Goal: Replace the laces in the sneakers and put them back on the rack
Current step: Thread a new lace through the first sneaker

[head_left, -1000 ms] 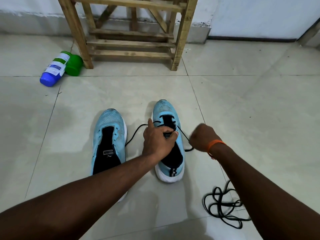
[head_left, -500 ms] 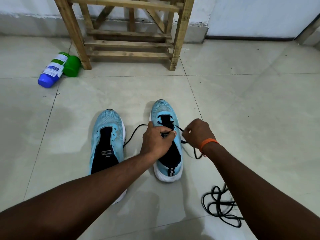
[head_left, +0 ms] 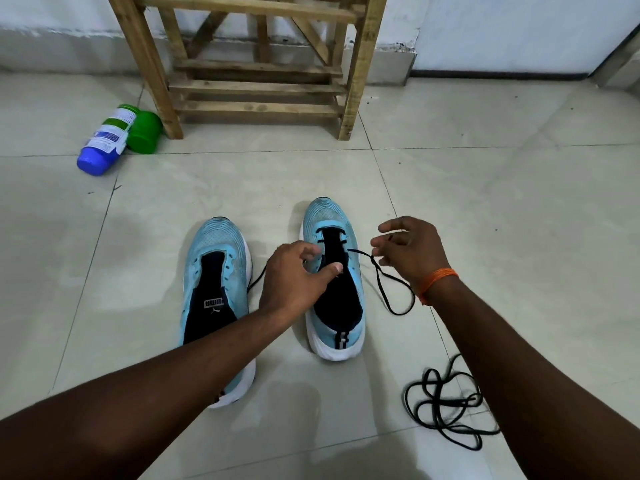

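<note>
Two light blue sneakers stand side by side on the tiled floor, toes pointing away from me. The left sneaker [head_left: 214, 271] has no lace. The right sneaker [head_left: 329, 223] has a black lace [head_left: 391, 292] through its front eyelets. My left hand [head_left: 294, 275] rests on this shoe's left side, thumb across the tongue and fingers curled at the eyelets. My right hand [head_left: 412, 251] hovers to the shoe's right and pinches the lace, which runs taut to the eyelets and loops down toward my wrist. The lace's other end trails out left under my left hand.
A wooden rack [head_left: 256, 64] stands against the wall ahead. Beside its left leg lies a white bottle with a blue cap [head_left: 104, 140] and a green cup [head_left: 143, 131]. A tangled black lace [head_left: 446, 407] lies on the floor at lower right.
My right hand has risen and moved right, drawing the lace out from the shoe. My left hand's fingers have loosened on the shoe.
</note>
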